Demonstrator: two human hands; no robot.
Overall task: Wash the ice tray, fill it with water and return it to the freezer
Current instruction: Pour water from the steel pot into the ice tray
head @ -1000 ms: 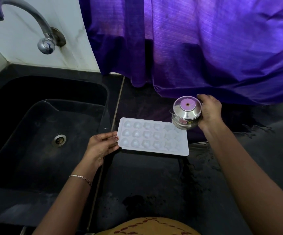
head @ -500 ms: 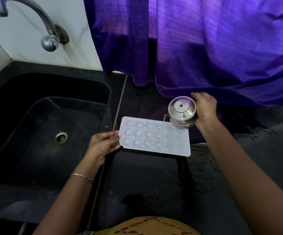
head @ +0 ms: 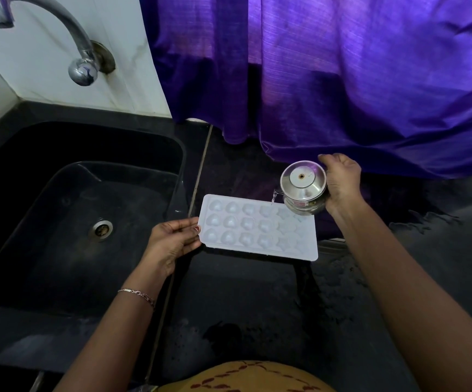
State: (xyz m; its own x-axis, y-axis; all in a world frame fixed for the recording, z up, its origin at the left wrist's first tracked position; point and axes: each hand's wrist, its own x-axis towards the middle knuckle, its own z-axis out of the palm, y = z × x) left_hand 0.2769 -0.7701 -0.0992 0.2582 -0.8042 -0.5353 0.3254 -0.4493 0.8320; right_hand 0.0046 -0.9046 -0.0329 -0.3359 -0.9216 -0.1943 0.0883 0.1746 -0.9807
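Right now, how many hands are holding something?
2. The left hand grips the ice tray by its left edge; the right hand holds a steel pot tilted over the tray's far right corner. Neither is hidden.

left hand pinches ice tray edge, arm extended | right hand grips tipped steel pot, arm extended

SITE: home kitchen | EVIDENCE: black sink set in dark stone table; chrome wall tap on white tiled wall; purple curtain hanging behind table
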